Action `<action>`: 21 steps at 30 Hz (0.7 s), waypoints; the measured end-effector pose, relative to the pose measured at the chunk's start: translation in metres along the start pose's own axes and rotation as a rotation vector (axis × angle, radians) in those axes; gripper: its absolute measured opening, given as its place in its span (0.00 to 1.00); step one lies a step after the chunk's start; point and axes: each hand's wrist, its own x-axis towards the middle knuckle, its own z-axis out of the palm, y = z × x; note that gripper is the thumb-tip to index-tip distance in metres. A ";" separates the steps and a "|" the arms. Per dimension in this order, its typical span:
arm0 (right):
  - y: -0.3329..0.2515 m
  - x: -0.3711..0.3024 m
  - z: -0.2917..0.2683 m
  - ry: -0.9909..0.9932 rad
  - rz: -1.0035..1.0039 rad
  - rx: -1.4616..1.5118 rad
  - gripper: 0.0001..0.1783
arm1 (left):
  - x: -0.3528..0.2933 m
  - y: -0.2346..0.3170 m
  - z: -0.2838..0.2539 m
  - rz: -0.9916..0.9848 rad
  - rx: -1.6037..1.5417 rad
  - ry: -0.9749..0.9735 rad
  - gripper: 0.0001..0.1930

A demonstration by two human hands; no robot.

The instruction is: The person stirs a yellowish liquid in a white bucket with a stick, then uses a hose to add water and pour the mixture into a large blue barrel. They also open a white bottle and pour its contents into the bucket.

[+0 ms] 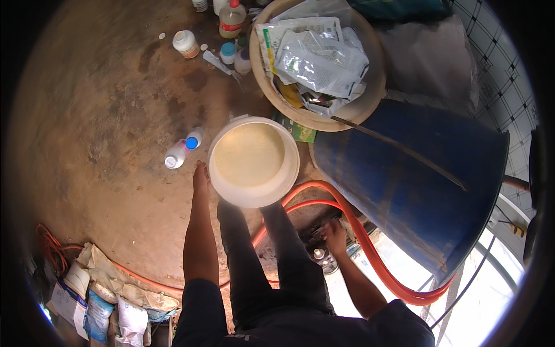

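A white bucket (293, 173) holding a pale yellowish liquid (248, 153) stands in front of my legs. Beside its left wall is my left hand (200, 175), fingers stretched forward and holding nothing. My right hand (334, 236) is low on the right, next to a dark machine (327, 263) with metal parts. Its fingers curl in at the machine, and what they grip is hidden. Left of the bucket are a white bottle (176, 156) and a smaller bottle with a blue cap (191, 143).
A big blue drum (404, 185) fills the right, with a stick (404, 151) across it. Beyond the bucket, a round tub (263, 87) holds empty packets. An orange hose (361, 243) loops at my right. Several bottles and jars (185, 44) stand far off; sacks (132, 315) lie near left.
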 end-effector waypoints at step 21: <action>-0.265 -0.082 -0.225 0.586 -1.079 0.792 0.05 | -0.165 -0.061 -0.032 0.630 0.550 -0.008 0.13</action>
